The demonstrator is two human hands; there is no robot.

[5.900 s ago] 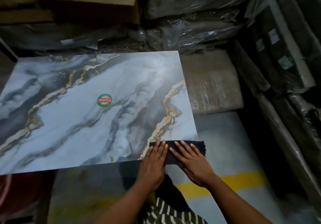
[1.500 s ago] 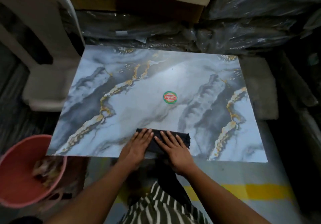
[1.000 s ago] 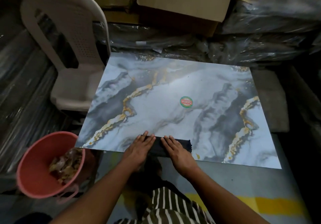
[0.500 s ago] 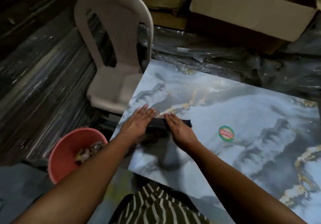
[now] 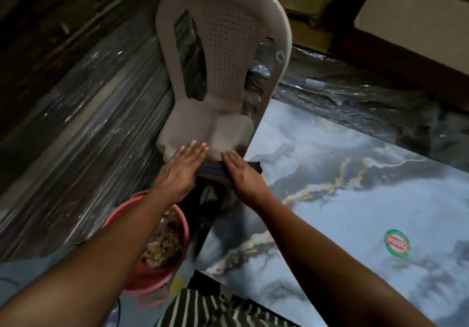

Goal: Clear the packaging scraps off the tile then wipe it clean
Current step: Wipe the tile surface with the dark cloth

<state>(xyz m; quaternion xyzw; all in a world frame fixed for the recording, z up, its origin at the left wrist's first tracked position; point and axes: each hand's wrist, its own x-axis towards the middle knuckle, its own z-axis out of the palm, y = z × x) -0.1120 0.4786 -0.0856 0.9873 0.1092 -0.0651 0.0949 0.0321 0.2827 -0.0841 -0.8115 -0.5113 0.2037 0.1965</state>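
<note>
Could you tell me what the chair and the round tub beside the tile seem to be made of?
The chair looks like moulded plastic, matte beige, with a perforated one-piece back. The tub also looks plastic, smooth pink with a thin rolled rim.

A round green-rimmed sticker [image 5: 396, 243] with a red band sits on the marble-patterned tile [image 5: 355, 199], well to the right of the right hand [image 5: 243, 177] and nearer the person. Its white lettering is too blurred to read. The embossed mark at the top of the plastic chair [image 5: 223, 60] back cannot be read either.

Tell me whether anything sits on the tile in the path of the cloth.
No scraps show on the tile. Only a round green and red sticker is stuck to it, away from the dark cloth pressed under the left hand and right hand.
</note>
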